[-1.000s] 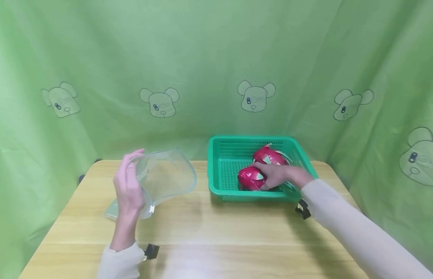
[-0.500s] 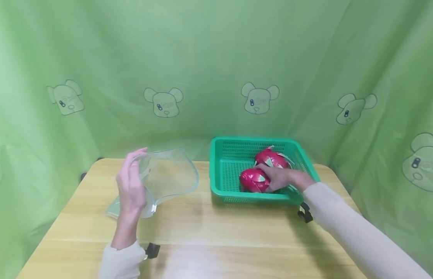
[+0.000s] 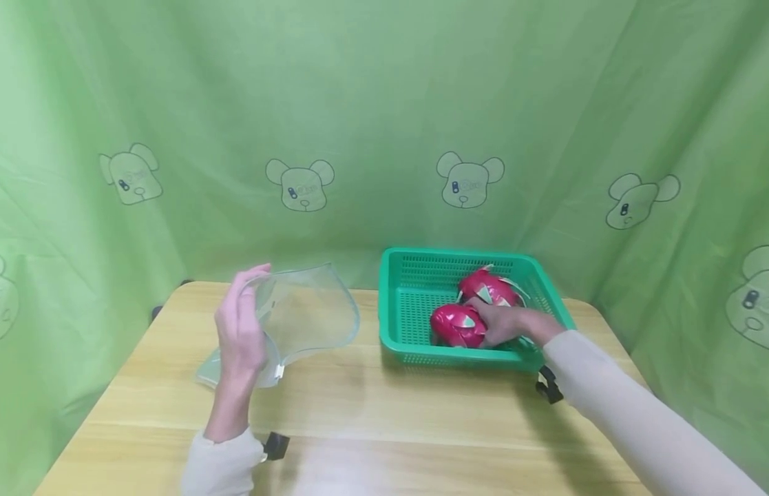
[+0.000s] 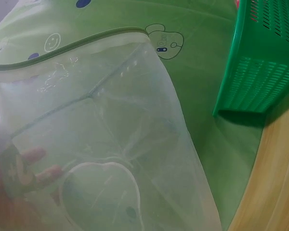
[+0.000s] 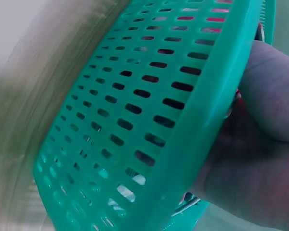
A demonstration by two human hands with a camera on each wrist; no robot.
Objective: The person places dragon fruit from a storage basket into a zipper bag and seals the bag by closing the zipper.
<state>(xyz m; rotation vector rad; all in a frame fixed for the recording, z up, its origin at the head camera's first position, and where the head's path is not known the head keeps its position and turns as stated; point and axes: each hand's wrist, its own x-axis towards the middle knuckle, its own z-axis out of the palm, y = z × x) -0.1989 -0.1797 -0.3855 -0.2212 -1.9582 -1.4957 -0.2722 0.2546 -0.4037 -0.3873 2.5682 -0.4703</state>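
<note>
Two red dragon fruits lie in a green plastic basket (image 3: 396, 296) on the right of the wooden table. My right hand (image 3: 498, 324) reaches into the basket and grips the nearer dragon fruit (image 3: 455, 326); the other dragon fruit (image 3: 486, 286) lies just behind it. The right wrist view shows the basket wall (image 5: 149, 120) and my right hand (image 5: 260, 144) behind it. My left hand (image 3: 241, 331) holds a clear plastic bag (image 3: 303, 310) by its edge, keeping its mouth open toward the basket. In the left wrist view the bag (image 4: 101, 144) fills most of the frame, with the basket (image 4: 265, 62) beyond it.
The wooden table (image 3: 384, 413) is ringed by a green curtain (image 3: 384, 103) printed with bear faces. Bare tabletop lies in front of the basket and the bag.
Both hands stay where they were, the right on the near fruit, the left on the bag. The head view has shifted slightly.
</note>
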